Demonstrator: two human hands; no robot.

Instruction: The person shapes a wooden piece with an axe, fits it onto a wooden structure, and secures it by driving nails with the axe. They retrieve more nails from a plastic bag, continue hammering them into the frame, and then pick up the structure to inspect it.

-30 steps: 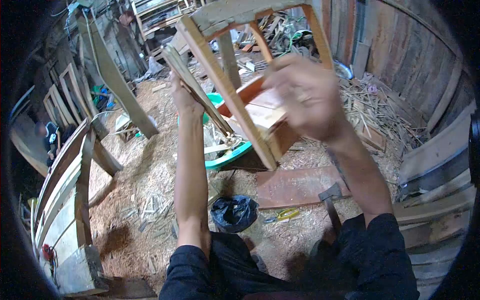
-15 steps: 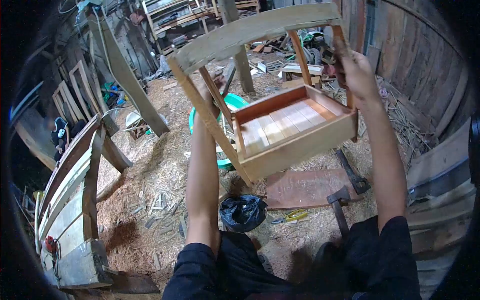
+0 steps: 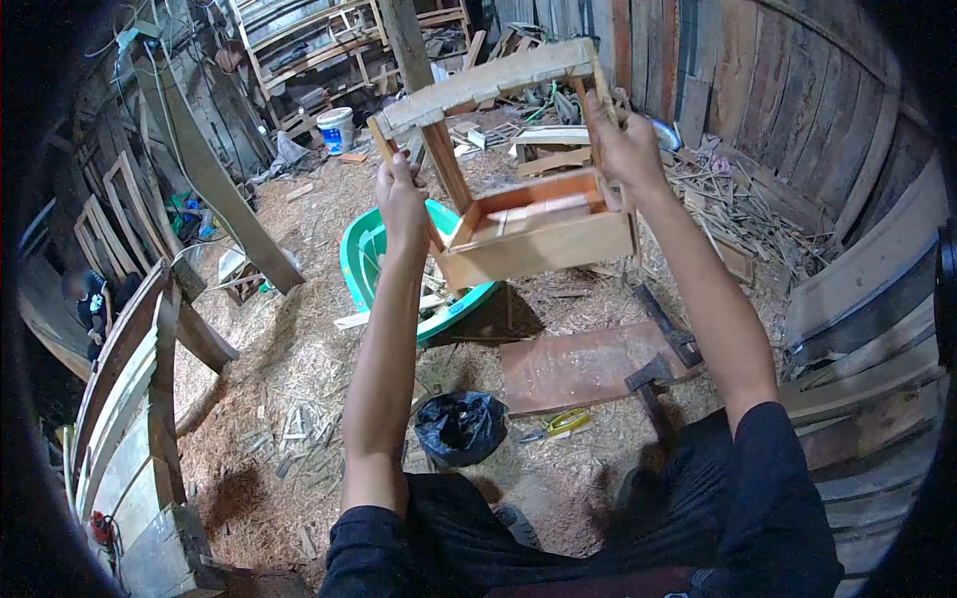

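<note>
Both hands hold up a small wooden stand (image 3: 543,257) with a shallow box base, upright posts and a rough-edged curved board (image 3: 488,85) across the top. My left hand (image 3: 402,199) is closed around the left post, thumb pointing up. Around the upper part of the right post, my right hand (image 3: 628,148) is closed as well. Pale slats line the floor of the box. Below and behind the stand, a green tub (image 3: 354,259) holds wood pieces, partly hidden by my left forearm.
On the shaving-covered floor lie a reddish board (image 3: 558,369), an axe (image 3: 650,379), another dark-headed tool (image 3: 670,329), yellow-handled pliers (image 3: 563,424) and a black plastic bag (image 3: 459,429). A curved wooden structure (image 3: 140,409) stands left. A person (image 3: 95,299) sits at far left.
The stand has moved farther from me and tips differently, showing less of its box floor. Both arms reach out more. More of the green tub shows, and a white bucket has come into view.
</note>
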